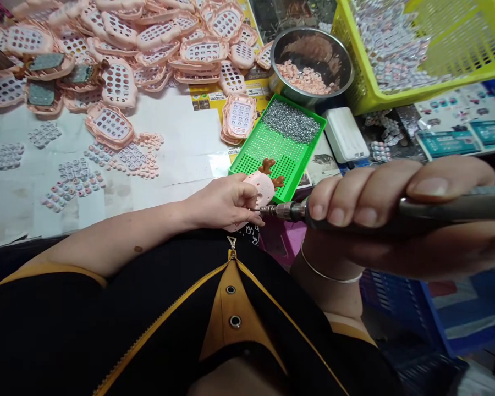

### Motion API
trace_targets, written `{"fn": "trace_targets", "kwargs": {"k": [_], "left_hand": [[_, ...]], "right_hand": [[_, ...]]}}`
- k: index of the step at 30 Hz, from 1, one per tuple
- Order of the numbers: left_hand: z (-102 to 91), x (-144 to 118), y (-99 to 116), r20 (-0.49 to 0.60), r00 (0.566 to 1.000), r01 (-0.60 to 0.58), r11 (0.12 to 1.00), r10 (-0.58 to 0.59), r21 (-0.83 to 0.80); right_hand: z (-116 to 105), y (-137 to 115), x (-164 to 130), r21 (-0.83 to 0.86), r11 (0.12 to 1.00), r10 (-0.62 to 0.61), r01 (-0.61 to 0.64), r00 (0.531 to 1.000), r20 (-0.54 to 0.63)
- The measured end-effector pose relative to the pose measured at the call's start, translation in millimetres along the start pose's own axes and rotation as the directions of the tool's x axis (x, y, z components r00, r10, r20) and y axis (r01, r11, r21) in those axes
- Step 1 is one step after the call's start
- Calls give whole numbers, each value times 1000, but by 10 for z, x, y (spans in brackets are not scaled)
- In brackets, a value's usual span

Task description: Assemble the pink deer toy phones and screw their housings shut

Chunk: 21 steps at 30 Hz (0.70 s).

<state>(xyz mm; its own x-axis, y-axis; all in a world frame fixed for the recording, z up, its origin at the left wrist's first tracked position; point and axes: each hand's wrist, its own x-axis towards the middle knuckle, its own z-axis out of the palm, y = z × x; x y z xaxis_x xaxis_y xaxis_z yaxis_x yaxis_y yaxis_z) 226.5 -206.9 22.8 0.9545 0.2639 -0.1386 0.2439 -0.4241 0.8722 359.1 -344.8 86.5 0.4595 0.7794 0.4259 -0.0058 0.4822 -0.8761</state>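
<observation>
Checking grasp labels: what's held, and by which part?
Right hand: screwdriver, by its body behind the metal nose. Left hand: pink case, by its left side.

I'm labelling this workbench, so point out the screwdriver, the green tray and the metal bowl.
Screwdriver (287, 210), head view: metal front end.
Green tray (260, 147), head view: bare perforated floor.
Metal bowl (303, 48), head view: bare inner wall.

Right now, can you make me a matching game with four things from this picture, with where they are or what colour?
Things:
1. Bowl
2. Tray
3. Basket
4. Screwdriver

Clues:
A. Yellow, at the upper right
B. In the right hand
C. Round, with pink bits inside
D. Green, with metal bits in it

Pairs: 1-C, 2-D, 3-A, 4-B
</observation>
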Motion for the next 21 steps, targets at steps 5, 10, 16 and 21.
{"fn": "trace_targets", "kwargs": {"k": [5, 10, 16, 21], "left_hand": [[27, 11, -49, -70, 997, -23, 999, 20, -38], [40, 26, -150, -159, 987, -32, 972, -6, -235], [76, 98, -230, -346, 917, -26, 834, -200, -552], [84, 151, -225, -366, 897, -58, 755, -248, -653]], "right_hand": [[70, 246, -17, 79, 952, -289, 297, 952, -95], [-14, 297, -49, -89, 906, -422, 414, 900, -111], [98, 252, -88, -139, 894, -445, 425, 876, -187], [173, 363, -77, -101, 877, -480, 469, 860, -174]]}}
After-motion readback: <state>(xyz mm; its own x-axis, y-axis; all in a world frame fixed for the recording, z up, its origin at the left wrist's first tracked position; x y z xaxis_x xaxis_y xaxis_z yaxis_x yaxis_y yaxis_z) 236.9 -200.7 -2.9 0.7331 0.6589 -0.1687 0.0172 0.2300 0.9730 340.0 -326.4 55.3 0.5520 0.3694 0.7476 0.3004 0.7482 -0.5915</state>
